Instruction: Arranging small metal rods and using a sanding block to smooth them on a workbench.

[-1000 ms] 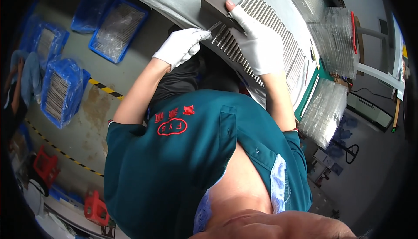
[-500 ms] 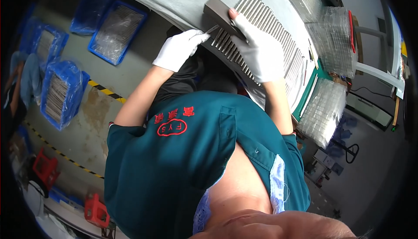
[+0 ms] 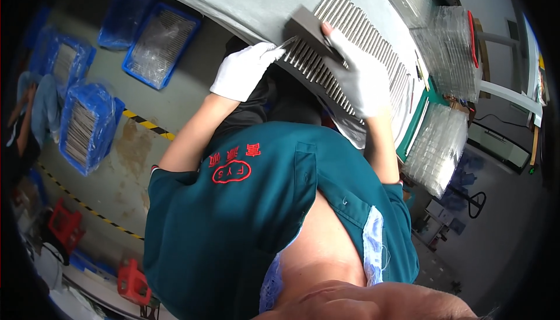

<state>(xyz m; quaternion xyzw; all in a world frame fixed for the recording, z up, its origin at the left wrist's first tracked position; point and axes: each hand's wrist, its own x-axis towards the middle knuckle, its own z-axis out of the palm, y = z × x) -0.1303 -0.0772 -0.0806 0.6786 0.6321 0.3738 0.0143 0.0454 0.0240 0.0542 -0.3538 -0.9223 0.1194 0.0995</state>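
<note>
My right hand (image 3: 363, 81) grips the dark block (image 3: 309, 31) at upper centre, thumb on top, other fingers hidden. The block's long axis runs upper left to lower right, across the metal rods (image 3: 357, 19) on the table (image 3: 256, 11). My left hand (image 3: 245, 72), fingertips closed, pinches a thin metal piece (image 3: 287, 43) just left.

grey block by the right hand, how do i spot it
On the pale-covered table at the top, find the silvery rods. The right hand holds the grey block among them. It alone is thick, matte and flat-sided; the rods are thin and shiny.
</note>
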